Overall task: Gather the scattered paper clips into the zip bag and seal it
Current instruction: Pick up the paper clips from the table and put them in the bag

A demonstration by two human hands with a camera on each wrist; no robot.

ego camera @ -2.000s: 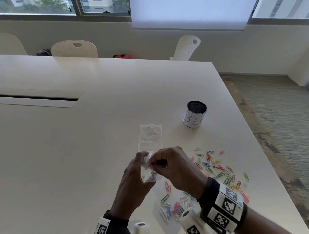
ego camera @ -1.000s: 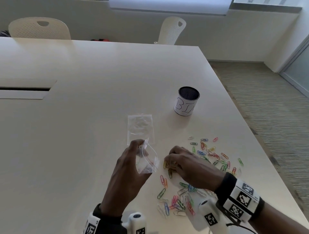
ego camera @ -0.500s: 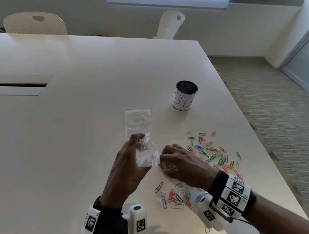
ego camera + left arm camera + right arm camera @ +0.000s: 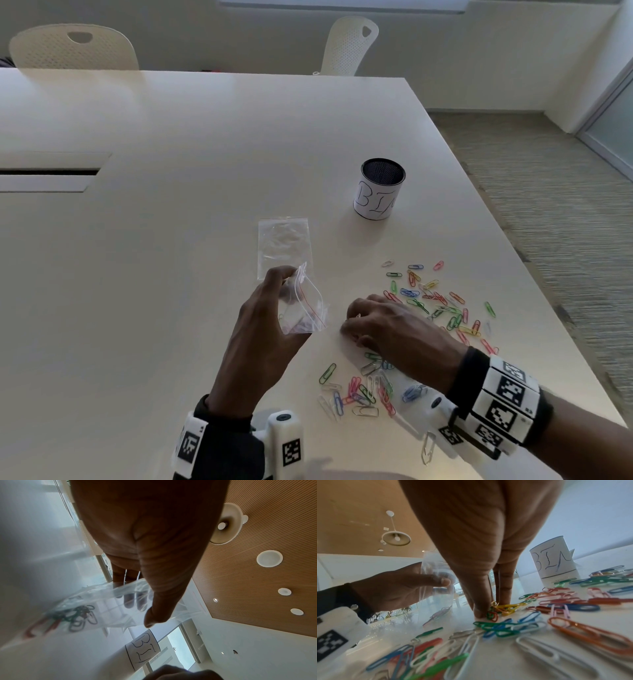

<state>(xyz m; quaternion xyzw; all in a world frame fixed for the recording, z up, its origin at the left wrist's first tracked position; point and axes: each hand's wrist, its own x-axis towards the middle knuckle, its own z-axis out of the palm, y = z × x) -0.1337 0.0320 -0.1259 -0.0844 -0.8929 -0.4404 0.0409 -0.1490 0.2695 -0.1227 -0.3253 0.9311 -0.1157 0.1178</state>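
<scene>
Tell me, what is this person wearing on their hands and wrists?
Both hands are bare. The left hand has a black sleeve cuff; the right hand has a black wristband. Each wrist carries white blocks printed with black square codes.

Bagged paper clips blurred, uncountable.

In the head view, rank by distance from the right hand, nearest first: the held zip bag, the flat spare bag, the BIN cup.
1. Clear zip bag, held in the left hand, just left of the right hand.
2. Flat clear spare bag, beyond and left.
3. White cup marked BIN, farthest back.
</scene>
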